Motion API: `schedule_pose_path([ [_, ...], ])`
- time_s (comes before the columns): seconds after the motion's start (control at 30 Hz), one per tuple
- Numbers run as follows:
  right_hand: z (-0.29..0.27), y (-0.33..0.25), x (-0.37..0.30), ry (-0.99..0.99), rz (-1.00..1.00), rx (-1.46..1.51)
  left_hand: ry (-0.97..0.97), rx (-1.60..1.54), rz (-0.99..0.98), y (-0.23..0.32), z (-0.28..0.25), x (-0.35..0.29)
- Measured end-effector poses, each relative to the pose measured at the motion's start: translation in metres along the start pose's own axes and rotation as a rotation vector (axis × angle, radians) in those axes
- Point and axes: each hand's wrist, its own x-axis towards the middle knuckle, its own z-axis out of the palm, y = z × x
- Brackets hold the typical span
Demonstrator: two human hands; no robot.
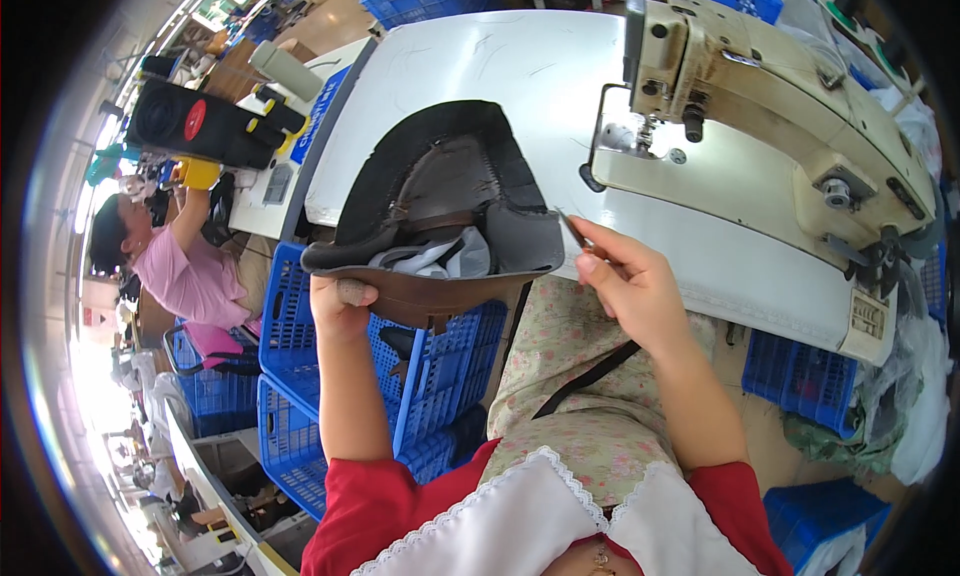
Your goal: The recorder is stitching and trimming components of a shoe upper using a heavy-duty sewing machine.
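A brown boot upper with a black and grey inner side hangs over the near edge of the white sewing table, its inside facing up. My left hand is closed on its near left edge, thumb on top and a band of tape around it. Crumpled grey-white material lies in its hollow. By the right corner of the upper, my right hand pinches a small dark pointed metal tool, perhaps thread snips. Its tip is close to the upper's edge; I cannot tell if they touch.
A cream sewing machine stands on the white table at right. Blue crates are stacked below at left, with another blue crate under the table at right. A person in pink sits at another machine.
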Motion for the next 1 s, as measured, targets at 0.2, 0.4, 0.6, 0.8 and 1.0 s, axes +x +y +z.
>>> schedule_pose_path([
  [0.2, -0.026, 0.018, -0.012, 0.141, -0.063, -0.024, 0.098, 0.135, -0.047, 0.024, -0.047, -0.029],
  [0.4, -0.077, 0.069, 0.018, 0.282, -0.373, -0.902, 0.323, 1.174, -0.222, 0.003, -0.132, -0.092],
  [0.6, -0.122, 0.094, 0.034, 0.246, -0.362, -0.928, 0.274, 1.391, -0.361, -0.022, -0.154, -0.200],
  [0.8, -0.151, 0.083, 0.057, 0.191, -0.421, -0.916, 0.399, 1.168, -1.421, -0.020, -0.164, -0.422],
  [1.0, -0.161, 0.078, 0.093, 0.217, -0.359, -0.941, 0.546, 0.796, -1.618, -0.227, -0.167, -0.625],
])
